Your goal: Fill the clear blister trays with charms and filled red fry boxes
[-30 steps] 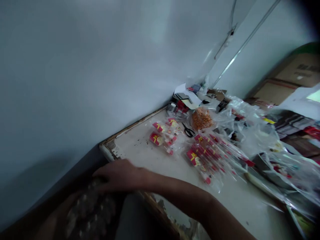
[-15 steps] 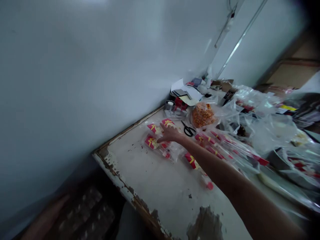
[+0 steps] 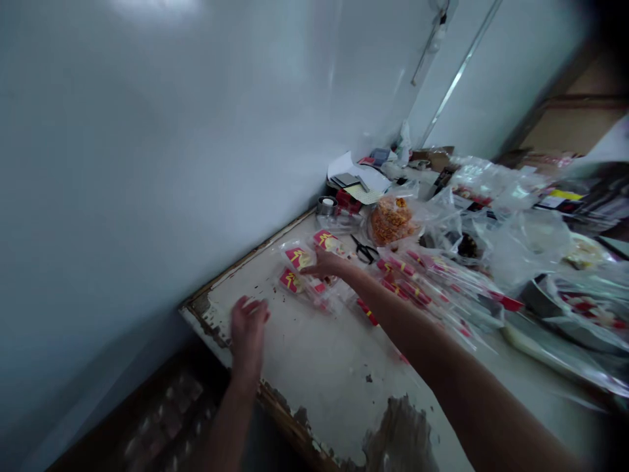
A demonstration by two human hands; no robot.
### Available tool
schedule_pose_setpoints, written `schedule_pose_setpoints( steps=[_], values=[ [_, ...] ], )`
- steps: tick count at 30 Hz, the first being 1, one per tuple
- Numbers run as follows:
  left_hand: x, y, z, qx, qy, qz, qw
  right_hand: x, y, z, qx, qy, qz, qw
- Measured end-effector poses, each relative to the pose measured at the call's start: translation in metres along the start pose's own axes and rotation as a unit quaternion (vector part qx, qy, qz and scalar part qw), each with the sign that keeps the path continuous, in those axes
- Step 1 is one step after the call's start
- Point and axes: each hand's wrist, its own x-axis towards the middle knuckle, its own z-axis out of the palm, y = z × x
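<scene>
Several clear plastic packets with red-and-yellow labels lie near the table's far left; one packet [image 3: 299, 257] is under my right hand [image 3: 328, 264]. The thumb lies over that packet's edge and the fingers bend down beside it, partly hidden, closed on the plastic. Beside it are a lower packet [image 3: 292, 282] and an upper packet [image 3: 328, 241]. My left hand [image 3: 249, 328] is over the table's left edge, apart from the packets, slightly blurred. Its fingers are loosely bent and apart, with nothing in them.
Black scissors [image 3: 364, 250] lie right of the packets, near a bag of orange food pieces [image 3: 392, 221] and a tape roll [image 3: 327, 205]. More packets [image 3: 407, 282] and plastic bags [image 3: 531, 249] cover the right side. The worn table [image 3: 314, 367] meets a wall [image 3: 171, 164].
My left hand has risen from the dark area below the table to its left edge. My right hand has drawn its fingers in over the packets. The view has shifted slightly.
</scene>
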Motion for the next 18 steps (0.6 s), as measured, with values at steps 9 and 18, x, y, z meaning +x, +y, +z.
schedule_pose_setpoints(
  steps=[9, 18],
  values=[
    [-0.014, 0.0, 0.108, -0.034, -0.057, -0.251, 0.966, -0.011, 0.013, 0.007, -0.016, -0.082, -0.084, 0.993],
    [-0.019, 0.015, 0.107, -0.154, -0.061, -0.241, 0.956, -0.034, -0.017, 0.029, 0.108, -0.064, -0.058, 0.99]
  ],
)
